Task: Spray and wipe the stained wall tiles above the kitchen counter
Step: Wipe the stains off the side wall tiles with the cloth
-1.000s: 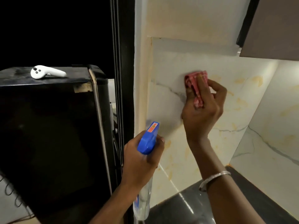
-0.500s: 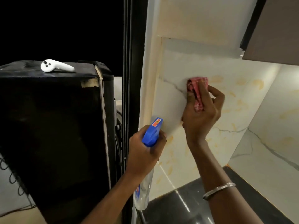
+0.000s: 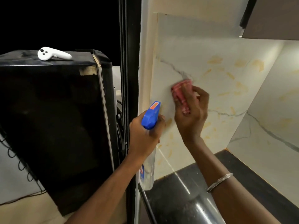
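Clamped in right hand (image 3: 191,113): pink cloth (image 3: 180,92), bunched, held under curled fingers and pressed flat against wall tiles (image 3: 218,81), just below a grey vein. Slightly motion-blurred. Silver bangle (image 3: 220,181) on the forearm, well below the grip.

Clamped in left hand (image 3: 144,135): spray bottle (image 3: 150,116), down and left of the cloth grip, near the right wrist but apart from it. Fingers wrapped round the neck under the blue trigger head. Nozzle tilted up toward the tile, with an orange sticker on top of the head. Clear body hanging below the fist, base just above the counter (image 3: 186,202) edge, with a blue-and-red label on its side. Contents see-through; fill level not readable.

Wall tiles: pale marble pattern with grey veins. Yellow-orange stains scattered right of the cloth, and more below it down to the counter line. Second tiled face meeting the first at a corner, far right of the grip, brightly lit.

Counter: glossy black, directly beneath both forearms.

Left of the bottle grip: dark door frame (image 3: 127,62), upright, between tile edge and black appliance (image 3: 56,120). White controller (image 3: 53,53) lying on the appliance top, well up and left. Coiled wire (image 3: 17,160) at the far left edge.

Up and right of the cloth grip: brown upper cabinet (image 3: 275,18), its underside lit.
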